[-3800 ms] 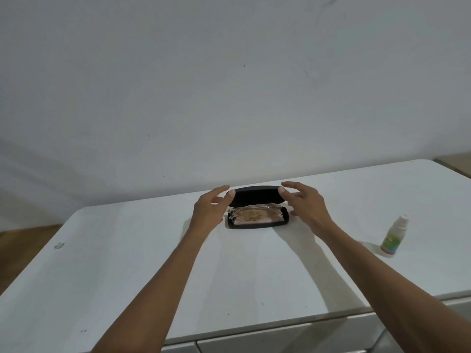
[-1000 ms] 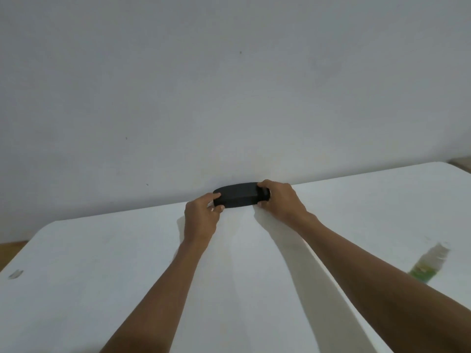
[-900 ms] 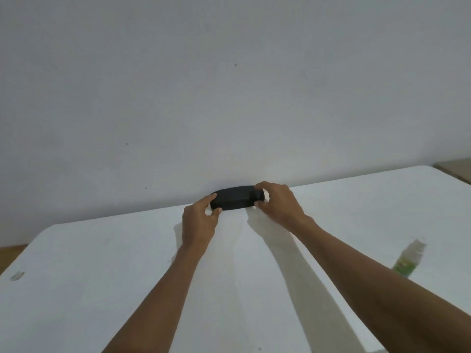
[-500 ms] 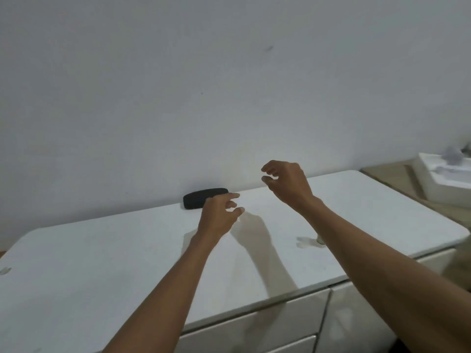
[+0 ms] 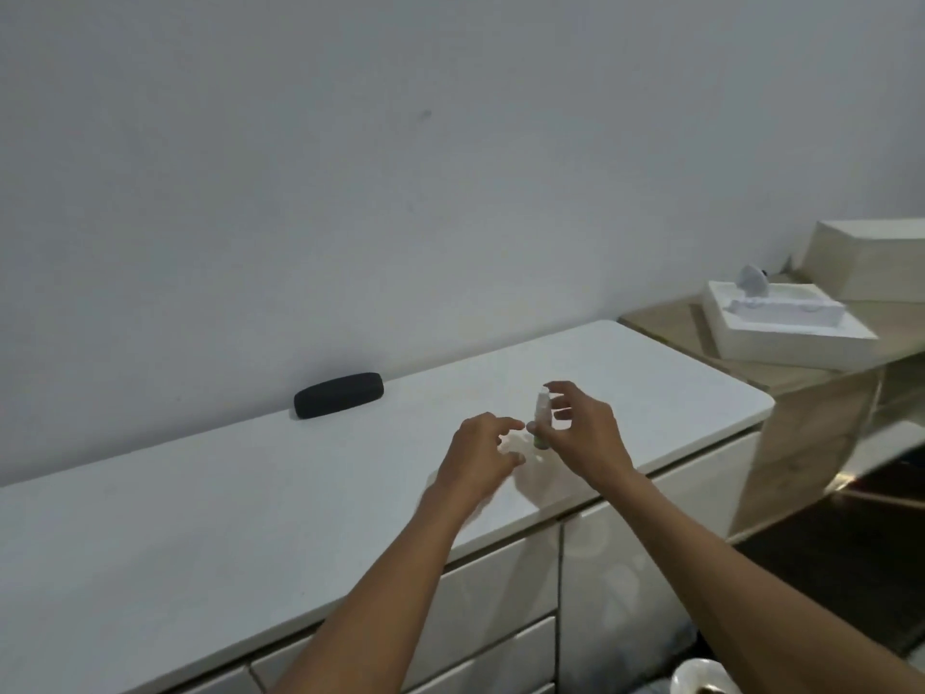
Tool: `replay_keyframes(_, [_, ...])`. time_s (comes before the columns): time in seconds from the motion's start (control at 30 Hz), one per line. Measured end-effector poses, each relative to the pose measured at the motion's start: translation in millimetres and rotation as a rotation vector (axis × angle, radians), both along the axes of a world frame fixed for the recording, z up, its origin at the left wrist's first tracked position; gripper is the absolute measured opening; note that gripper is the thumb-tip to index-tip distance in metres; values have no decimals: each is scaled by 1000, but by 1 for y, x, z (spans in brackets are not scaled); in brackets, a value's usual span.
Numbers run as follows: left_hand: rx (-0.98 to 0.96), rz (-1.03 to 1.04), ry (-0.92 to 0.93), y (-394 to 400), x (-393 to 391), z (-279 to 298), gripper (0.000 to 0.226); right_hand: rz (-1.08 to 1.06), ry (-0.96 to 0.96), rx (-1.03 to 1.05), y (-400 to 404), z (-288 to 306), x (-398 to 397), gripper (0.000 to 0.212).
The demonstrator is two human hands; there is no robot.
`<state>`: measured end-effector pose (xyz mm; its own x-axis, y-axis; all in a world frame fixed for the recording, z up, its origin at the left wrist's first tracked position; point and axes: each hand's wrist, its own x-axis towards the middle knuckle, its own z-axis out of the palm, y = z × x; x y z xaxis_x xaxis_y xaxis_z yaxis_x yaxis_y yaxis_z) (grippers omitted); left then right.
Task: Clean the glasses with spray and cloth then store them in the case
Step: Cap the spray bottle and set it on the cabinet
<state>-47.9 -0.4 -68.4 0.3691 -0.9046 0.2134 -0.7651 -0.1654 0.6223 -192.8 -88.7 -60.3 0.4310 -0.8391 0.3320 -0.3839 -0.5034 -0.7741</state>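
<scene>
The black glasses case [image 5: 338, 402] lies closed at the back of the white cabinet top [image 5: 200, 503], close to the wall. Neither the glasses nor a cloth shows. A small white spray bottle [image 5: 541, 415] with a green label stands upright near the front right part of the top. My right hand [image 5: 583, 433] is curled around the bottle's right side, thumb above its cap, fingers apart. My left hand [image 5: 480, 455] hovers just left of the bottle's base, its fingers spread and its index finger pointing at the bottle. I cannot tell if either hand touches the bottle.
The cabinet's front edge and drawers [image 5: 500, 583] run below my arms. To the right stands a lower wooden shelf [image 5: 801, 393] carrying a white foam tray [image 5: 781, 328] and a pale box [image 5: 871, 263]. A plain wall rises right behind the case.
Both hands shut the case, slid it back to the wall and let go. They then moved right to the spray bottle, and my view turned right.
</scene>
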Motion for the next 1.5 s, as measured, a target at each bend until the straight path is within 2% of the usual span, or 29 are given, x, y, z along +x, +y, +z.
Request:
replay_keyframes(0.07, [18, 7, -22, -4, -4, -6, 43, 9, -24, 20, 1, -12, -1, 52])
replay_keyframes(0.2, [11, 37, -64, -9, -6, -17, 33, -17, -80, 37, 1, -23, 1, 27])
replay_keyframes(0.33, [-28, 40, -80, -11, -3, -19, 26, -19, -105, 60, -1, -27, 4, 22])
replay_keyframes(0.4, [-72, 57, 9, -13, -1, -19, 24, -17, -111, 65, -2, -28, 4, 21])
replay_keyframes(0.57, [-344, 134, 320, -21, 3, 10, 26, -19, -114, 88, -6, -31, 6, 23])
replay_keyframes(0.67, [-416, 78, 378, -27, -2, 30, 18, -15, -105, 88, -8, -31, 6, 23])
replay_keyframes(1.0, [-471, 48, 407, -37, -14, 35, 19, -6, -107, 89, -9, -31, 6, 16])
replay_keyframes(1.27, [-364, -5, 372, -44, -15, 28, 22, 6, -114, 65, -10, -33, 5, 23])
replay_keyframes(1.5, [-375, -3, 366, -46, -12, 22, 21, 13, -123, 65, -11, -34, 5, 25])
